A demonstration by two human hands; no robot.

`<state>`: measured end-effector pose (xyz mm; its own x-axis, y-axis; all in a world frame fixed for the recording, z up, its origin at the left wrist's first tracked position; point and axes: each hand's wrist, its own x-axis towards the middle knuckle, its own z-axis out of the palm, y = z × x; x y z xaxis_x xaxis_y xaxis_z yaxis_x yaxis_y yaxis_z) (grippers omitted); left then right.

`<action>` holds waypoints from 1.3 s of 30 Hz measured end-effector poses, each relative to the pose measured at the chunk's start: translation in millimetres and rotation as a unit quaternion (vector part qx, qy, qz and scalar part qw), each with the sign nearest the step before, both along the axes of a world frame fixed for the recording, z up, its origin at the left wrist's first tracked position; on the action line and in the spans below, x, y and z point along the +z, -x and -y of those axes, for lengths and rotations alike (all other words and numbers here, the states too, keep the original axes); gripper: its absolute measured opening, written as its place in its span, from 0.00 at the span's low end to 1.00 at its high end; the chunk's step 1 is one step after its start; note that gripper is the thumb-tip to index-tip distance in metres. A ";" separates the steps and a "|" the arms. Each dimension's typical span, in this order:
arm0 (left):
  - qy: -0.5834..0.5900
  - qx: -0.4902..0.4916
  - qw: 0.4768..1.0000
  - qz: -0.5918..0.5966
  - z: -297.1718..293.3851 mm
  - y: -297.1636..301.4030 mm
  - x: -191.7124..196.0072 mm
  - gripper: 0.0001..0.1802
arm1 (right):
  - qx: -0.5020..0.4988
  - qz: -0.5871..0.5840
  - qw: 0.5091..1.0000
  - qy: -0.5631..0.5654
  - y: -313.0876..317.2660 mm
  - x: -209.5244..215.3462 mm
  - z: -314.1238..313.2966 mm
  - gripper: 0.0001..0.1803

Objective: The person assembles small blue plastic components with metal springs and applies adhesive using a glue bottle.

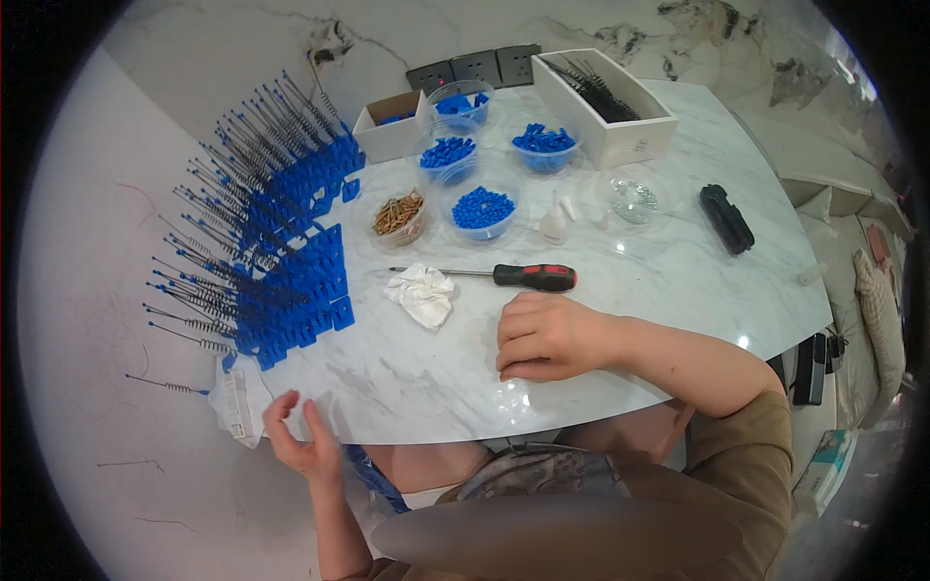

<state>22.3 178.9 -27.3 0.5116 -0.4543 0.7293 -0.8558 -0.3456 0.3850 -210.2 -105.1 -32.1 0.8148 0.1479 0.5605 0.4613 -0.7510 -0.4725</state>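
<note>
My left hand (302,441) is off the table's front left edge, its fingers and thumb apart and nothing visible in it. Close by, a white plastic packet (232,407) hangs at the edge. My right hand (547,337) rests on the marble-look table (601,387) with its fingers curled under; whatever may be inside them is hidden. Just beyond it lies a screwdriver (535,278) with a black and red handle. A crumpled white tissue (421,294) is beside the shaft. Many blue plastic pieces with black coil springs and blue-tipped rods (291,281) line the left side.
Clear bowls hold gold-coloured screws (397,213), blue beads (482,208), blue plugs (543,140) and small silvery parts (635,201). A white box (630,140) with black spring rods and a smaller box (389,136) stand behind. A black tool case (727,220) lies right.
</note>
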 end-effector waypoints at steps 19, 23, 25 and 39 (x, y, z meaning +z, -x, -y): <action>-0.007 -0.329 0.943 0.055 155.3 51.9 37.5 0.20 | -0.026 -0.019 0.999 -0.007 11.3 -3.8 -1.8 0.12; -0.003 -0.396 0.918 -0.003 183.2 56.6 19.1 0.17 | -0.017 -0.017 1.000 0.002 3.3 -1.0 -0.9 0.14; -0.005 -0.400 0.915 -0.059 183.8 60.1 8.5 0.15 | -0.023 -0.004 1.000 -0.015 3.3 -1.0 -2.0 0.15; -0.006 -0.467 0.882 -0.067 185.3 59.6 1.5 0.10 | -0.043 -0.018 0.999 -0.019 -0.2 6.2 0.0 0.14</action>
<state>-37.3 -6.4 -25.8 -0.0076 -0.7303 0.6831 -0.7164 0.4806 0.5058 -210.0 -105.1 -26.0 0.8429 0.0552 0.5352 0.3778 -0.7689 -0.5157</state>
